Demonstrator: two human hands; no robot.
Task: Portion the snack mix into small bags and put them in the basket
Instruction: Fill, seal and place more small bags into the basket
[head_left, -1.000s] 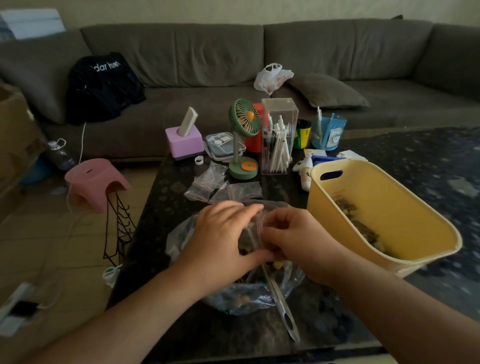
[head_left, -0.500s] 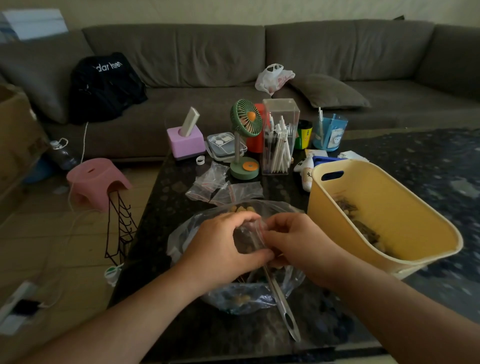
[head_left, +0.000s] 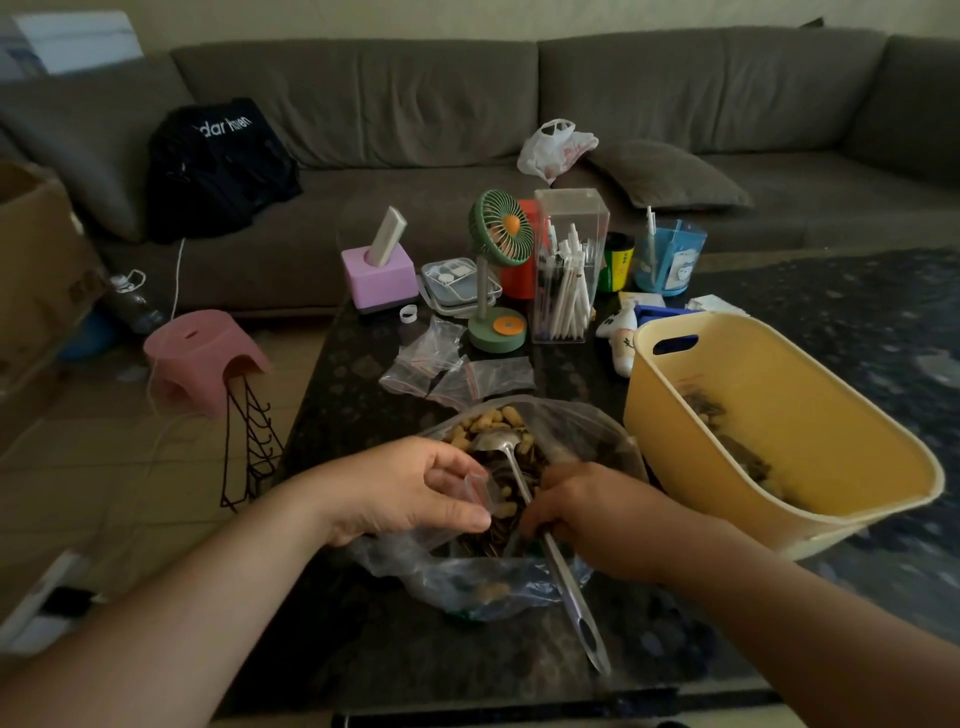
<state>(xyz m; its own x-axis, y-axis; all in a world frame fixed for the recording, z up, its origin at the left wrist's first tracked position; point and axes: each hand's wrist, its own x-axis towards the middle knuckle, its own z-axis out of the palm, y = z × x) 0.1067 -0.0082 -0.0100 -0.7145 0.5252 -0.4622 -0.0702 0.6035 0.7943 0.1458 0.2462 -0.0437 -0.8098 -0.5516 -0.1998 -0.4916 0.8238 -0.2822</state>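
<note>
Left hand (head_left: 410, 488) pinches the small bag (head_left: 480, 488), mouth facing right, over the big snack-mix bag (head_left: 519, 499) on the tabletop (head_left: 353, 395). Right hand (head_left: 597, 512) grips the spoon (head_left: 530, 506) mid-handle; its long axis runs away from me, bowl beyond the small bag. Basket (head_left: 779, 447) sits right.

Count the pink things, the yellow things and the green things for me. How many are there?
Pink: 2, the tissue box and the stool.
Yellow: 1, the basket.
Green: 1, the little fan.
Total: 4.
</note>
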